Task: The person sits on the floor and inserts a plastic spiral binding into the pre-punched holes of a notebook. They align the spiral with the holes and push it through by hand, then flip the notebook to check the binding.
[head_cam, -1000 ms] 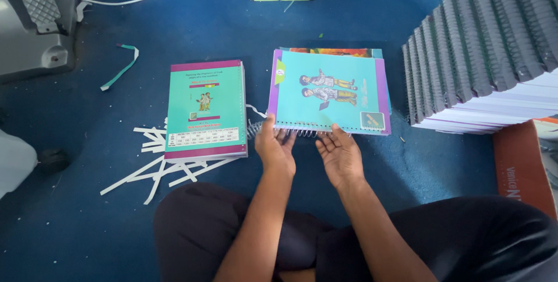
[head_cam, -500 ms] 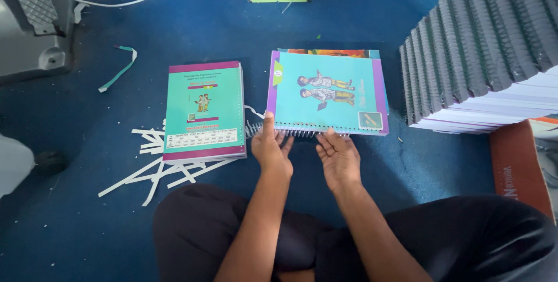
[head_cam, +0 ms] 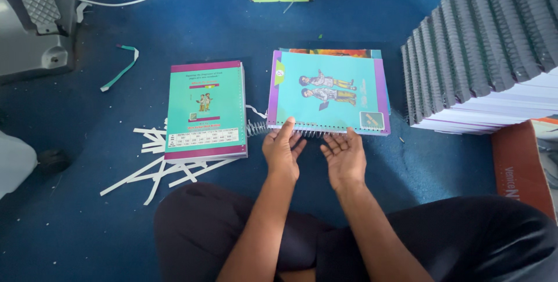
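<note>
While both hands, left [head_cam: 283,151] and right [head_cam: 344,155], lie spread open, fingertips touch the teal booklet's [head_cam: 328,91] wire spiral [head_cam: 314,133].

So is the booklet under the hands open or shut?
Shut: the booklet lies flat with its illustrated front cover up, and both the left hand and right hand rest at its spiral edge.

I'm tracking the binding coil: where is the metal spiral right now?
In the head view the metal spiral lies on the blue floor, between the green booklet and the turquoise booklet, just beyond the left hand.
</note>
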